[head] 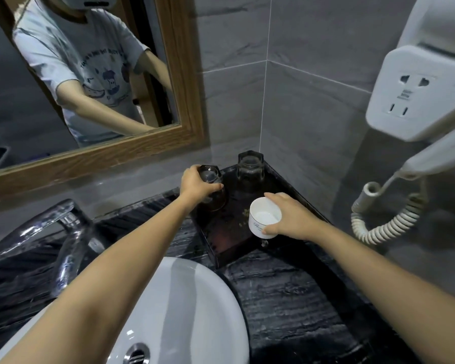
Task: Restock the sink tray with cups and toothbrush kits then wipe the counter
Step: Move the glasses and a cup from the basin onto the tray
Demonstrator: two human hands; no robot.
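A dark lacquered tray lies on the black marble counter in the corner by the wall. My left hand grips a clear glass cup at the tray's back left edge. A second glass cup stands upside down at the tray's far corner. My right hand holds a white ceramic cup, mouth up and tilted toward me, just above the tray's right side. No toothbrush kits are in view.
A white basin sits below my arms, with a chrome tap to its left. A wood-framed mirror hangs on the back wall. A wall hair dryer with a coiled cord hangs at the right.
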